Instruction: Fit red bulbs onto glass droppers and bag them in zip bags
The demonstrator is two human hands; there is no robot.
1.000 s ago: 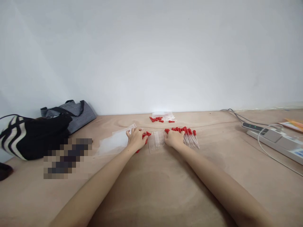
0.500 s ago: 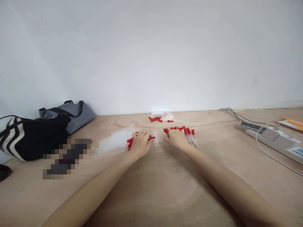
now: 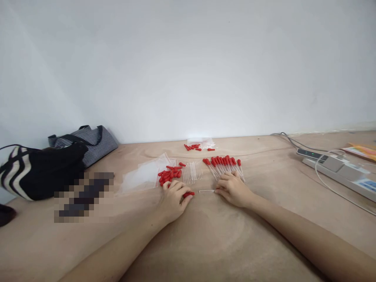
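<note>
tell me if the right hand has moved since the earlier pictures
Yes: the right hand has moved rightward and toward the wearer, ending closer to the power strip and farther from the wall.

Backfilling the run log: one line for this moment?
left grip: red dropper bulb | right grip: clear dropper tube | bulb/tube: apart | nearby: loose red bulbs, bare tubes, bulb-topped droppers

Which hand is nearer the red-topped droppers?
Right. The right hand is just in front of the red-topped droppers, overlapping them in view; the left hand is farther off to their left, by the loose red bulbs.
</note>
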